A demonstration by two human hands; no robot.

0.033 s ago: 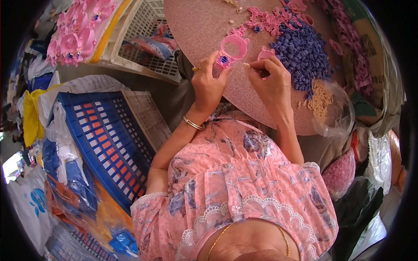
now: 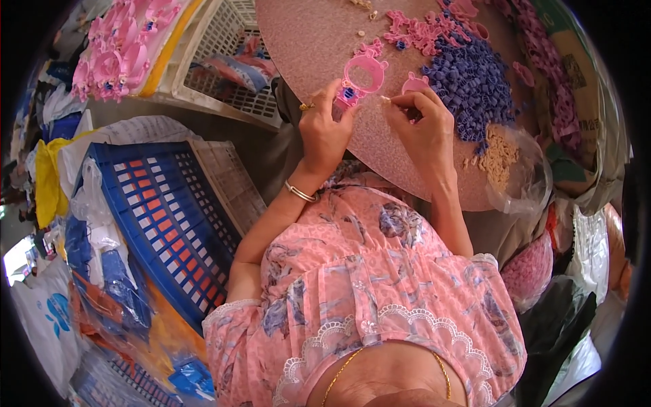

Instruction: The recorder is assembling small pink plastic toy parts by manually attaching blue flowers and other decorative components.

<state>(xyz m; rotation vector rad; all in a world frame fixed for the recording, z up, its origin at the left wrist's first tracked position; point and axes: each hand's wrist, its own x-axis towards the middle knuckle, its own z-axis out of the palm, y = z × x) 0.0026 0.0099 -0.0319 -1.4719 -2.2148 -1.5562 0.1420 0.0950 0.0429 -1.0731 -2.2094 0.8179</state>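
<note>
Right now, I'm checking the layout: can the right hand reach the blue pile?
Probably yes: the right hand is beside the blue pile with nothing visible between, though it seems to pinch a pale piece.

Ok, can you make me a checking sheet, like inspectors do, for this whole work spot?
Surface: speckled pinkish table with a curved edge.
Job's things: pink ring piece with a blue part on it; heaps of blue pieces, beige pieces and pink pieces.
Clutter: clear plastic bag by the beige heap.
Left hand: grips the ring piece.
Right hand: seems to pinch a small pale bit.
Cables: nothing seen.
Surroundings: blue basket and pale crate on the left; more bags around.
</note>
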